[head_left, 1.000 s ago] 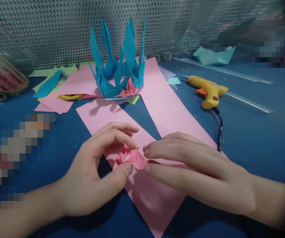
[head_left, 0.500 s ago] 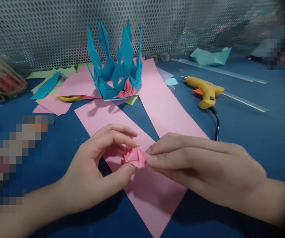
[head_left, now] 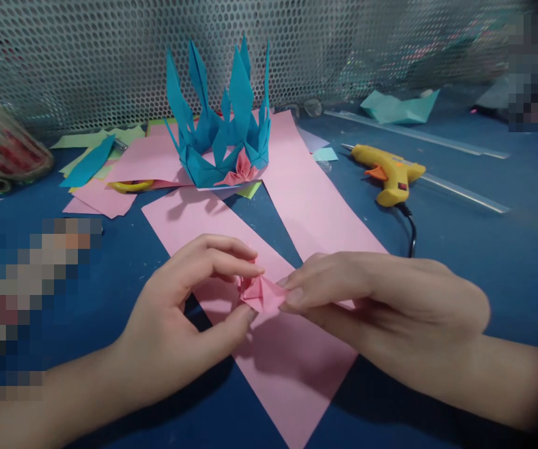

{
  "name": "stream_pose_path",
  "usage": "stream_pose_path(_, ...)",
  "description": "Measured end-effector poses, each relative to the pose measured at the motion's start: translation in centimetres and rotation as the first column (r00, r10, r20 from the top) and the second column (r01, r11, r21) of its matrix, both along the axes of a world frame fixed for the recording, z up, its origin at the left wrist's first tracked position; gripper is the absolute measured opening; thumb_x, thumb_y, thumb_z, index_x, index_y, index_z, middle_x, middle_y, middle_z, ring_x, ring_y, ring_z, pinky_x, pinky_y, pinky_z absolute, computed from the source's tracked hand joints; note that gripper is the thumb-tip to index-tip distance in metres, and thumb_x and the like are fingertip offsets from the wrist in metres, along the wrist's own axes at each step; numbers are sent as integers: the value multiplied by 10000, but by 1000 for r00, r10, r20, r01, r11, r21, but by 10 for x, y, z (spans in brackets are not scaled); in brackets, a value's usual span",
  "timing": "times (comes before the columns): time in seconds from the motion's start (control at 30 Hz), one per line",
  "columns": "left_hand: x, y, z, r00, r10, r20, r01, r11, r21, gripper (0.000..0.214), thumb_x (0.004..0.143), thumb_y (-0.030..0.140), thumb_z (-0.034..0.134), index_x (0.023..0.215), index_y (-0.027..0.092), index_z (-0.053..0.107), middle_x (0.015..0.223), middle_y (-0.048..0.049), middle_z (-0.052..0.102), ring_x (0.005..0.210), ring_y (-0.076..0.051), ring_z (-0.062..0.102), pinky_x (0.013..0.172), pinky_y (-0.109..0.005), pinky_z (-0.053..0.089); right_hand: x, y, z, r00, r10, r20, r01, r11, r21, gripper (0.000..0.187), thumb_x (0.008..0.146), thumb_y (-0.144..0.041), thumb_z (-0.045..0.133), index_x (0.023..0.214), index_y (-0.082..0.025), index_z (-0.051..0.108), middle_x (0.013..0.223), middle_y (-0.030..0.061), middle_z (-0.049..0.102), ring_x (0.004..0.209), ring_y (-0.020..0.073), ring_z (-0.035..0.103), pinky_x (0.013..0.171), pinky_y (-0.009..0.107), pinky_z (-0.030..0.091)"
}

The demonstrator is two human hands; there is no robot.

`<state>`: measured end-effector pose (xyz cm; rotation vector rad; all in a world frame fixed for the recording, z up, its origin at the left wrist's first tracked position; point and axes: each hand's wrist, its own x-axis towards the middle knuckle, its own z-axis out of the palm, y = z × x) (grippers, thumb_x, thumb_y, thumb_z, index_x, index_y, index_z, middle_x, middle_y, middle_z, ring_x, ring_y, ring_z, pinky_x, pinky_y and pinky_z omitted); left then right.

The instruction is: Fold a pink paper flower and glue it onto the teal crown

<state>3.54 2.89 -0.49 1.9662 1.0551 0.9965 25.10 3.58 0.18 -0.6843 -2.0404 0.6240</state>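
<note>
Between my two hands is a small folded pink paper piece (head_left: 264,293) with pointed petals, like an origami flower. The fingers and thumb of my left hand (head_left: 189,305) close around its left side. My right hand (head_left: 371,305) pinches its right tip between thumb and fingers. Below them a long pink paper strip (head_left: 297,374) lies on the blue table. Farther back stands a blue folded paper crown (head_left: 217,137) with tall spikes, and a pink paper flower (head_left: 241,169) sits on its front. Part of the piece's left side is hidden by my left fingers.
A yellow glue gun (head_left: 393,174) with a black cord lies at right, near clear glue sticks (head_left: 418,134). A teal folded paper (head_left: 399,107) sits behind. At left are paper scraps (head_left: 103,196), yellow-handled scissors (head_left: 131,186) and a clear jar (head_left: 7,140). A perforated metal panel (head_left: 110,62) closes the back.
My right hand has turned at the wrist and shifted a little, with the pink piece's right tip still pinched. The piece has moved slightly right. My left hand stays nearly in place.
</note>
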Motion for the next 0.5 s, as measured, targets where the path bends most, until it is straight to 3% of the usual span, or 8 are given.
stream_pose_path(0.27,3,1,2,998,67,0,-66,997,39,248,791,86,630,941,283,628,1033,41,623,993,-98,602,797,-180,516,-4,3,0,999,-50,13,49,998,46,95,813,-76,699,817,-166,667,835,28,749,782,91,708,751,147,573)
stream_pose_path(0.5,3,0,3,998,69,-13,-68,997,34,240,789,95,635,940,282,630,1038,34,622,985,-108,614,781,-192,529,-2,0,2,995,-94,34,92,994,55,143,820,-53,696,844,-194,704,852,-9,777,778,82,728,757,121,577)
